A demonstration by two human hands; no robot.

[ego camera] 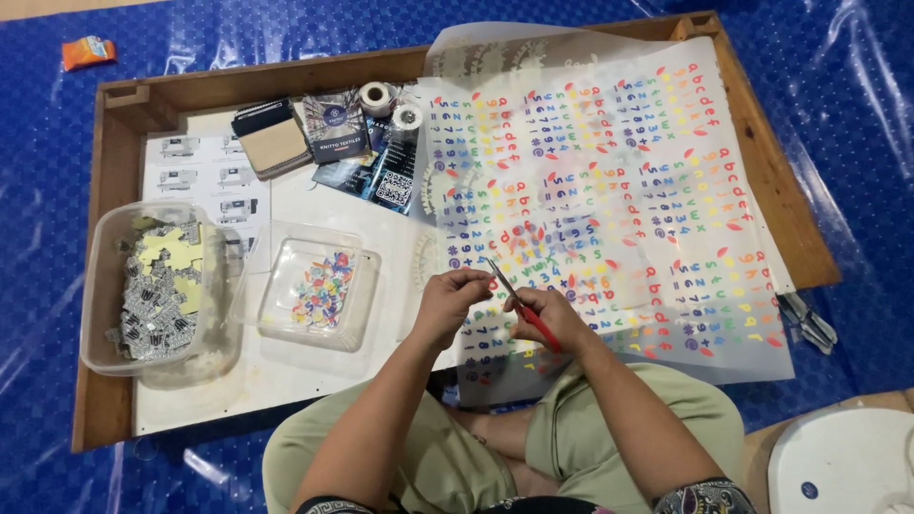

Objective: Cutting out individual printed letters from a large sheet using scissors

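Note:
My right hand (557, 319) grips small scissors with red handles (519, 303), blades pointing up and left. My left hand (449, 300) pinches a tiny piece right by the blade tips; the piece itself is too small to make out. Both hands hover over the near edge of a large translucent sheet (619, 190) printed with rows of coloured letters, numbers and symbols. It lies across the right part of a low wooden tray table (762, 162).
A clear tub (314, 290) holds small coloured cut-outs. A larger clear tub (157, 286) at left holds printed tags and yellow pieces. Fabric swatch books, cards and tape rolls (379, 95) lie at the back. Another pair of scissors (807, 322) lies right on blue plastic sheeting.

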